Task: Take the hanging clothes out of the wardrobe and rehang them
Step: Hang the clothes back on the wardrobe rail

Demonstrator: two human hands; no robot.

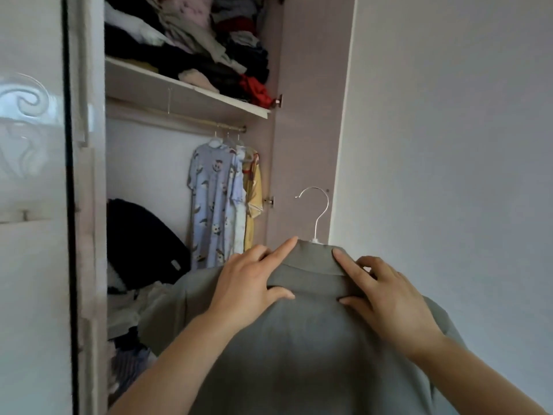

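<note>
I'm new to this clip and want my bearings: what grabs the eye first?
A grey collared shirt on a silver-hooked hanger fills the foreground, its collar held by the left hand and right hand. Behind, a pale blue patterned dress hangs from the wardrobe rail at centre-left.

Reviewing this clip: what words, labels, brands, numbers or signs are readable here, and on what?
No text can be read in this frame.
The pale tag on the dark bundle: too small and blurred to read.
The blue dress: printed pictures only, no letters.
The wardrobe door: embossed swirl, not writing.
The grey shirt, pinched by the left hand and right hand: no label showing.
</note>
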